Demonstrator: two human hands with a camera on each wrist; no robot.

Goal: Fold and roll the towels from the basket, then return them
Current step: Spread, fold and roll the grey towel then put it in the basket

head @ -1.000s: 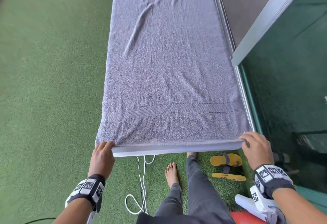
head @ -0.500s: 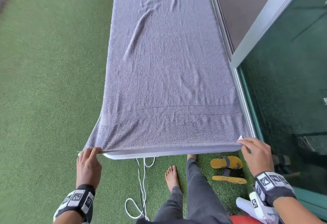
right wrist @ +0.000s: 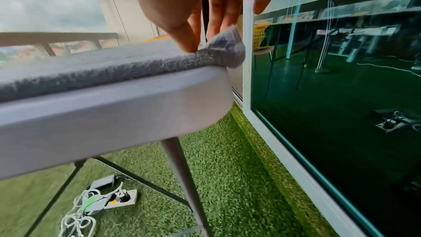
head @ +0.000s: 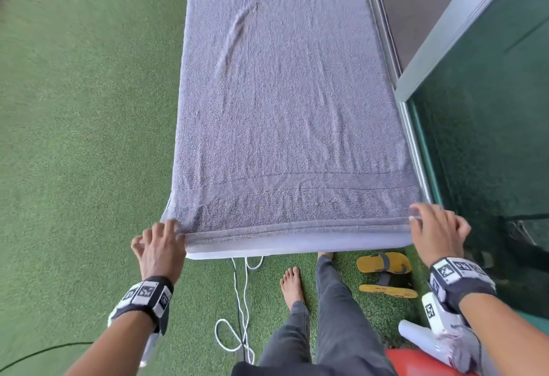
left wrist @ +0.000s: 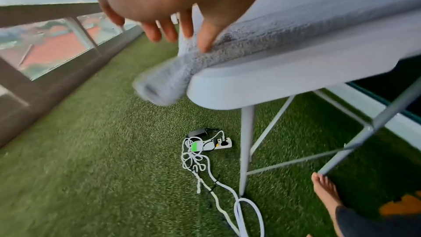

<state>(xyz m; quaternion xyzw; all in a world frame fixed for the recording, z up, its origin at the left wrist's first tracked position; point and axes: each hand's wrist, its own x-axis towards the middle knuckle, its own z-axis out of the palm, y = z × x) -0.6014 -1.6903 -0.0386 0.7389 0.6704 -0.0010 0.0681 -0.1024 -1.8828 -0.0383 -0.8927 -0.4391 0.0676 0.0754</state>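
A long grey towel (head: 282,108) lies spread flat along a white folding table (head: 297,249), its near edge turned into a narrow fold. My left hand (head: 175,231) pinches the near-left corner, which droops off the table corner (left wrist: 159,86) in the left wrist view, with the thumb (left wrist: 205,40) on top of it. My right hand (head: 421,218) pinches the near-right corner (right wrist: 225,48) between thumb and fingers at the table's edge. A yellow lattice basket (right wrist: 259,35) shows beyond the table's far end in the right wrist view.
A glass wall (head: 490,138) with a metal frame runs close along the table's right side. On the green turf under the near end lie yellow sandals (head: 384,262), a white cable (head: 240,301) and a power strip (left wrist: 218,144). My bare foot (head: 292,286) stands by the table legs (left wrist: 246,141).
My left hand, which had drawn the left corner outward and down, has come back up to the table corner. The towel's near edge now shows a narrow fold. The right hand shifted slightly forward.
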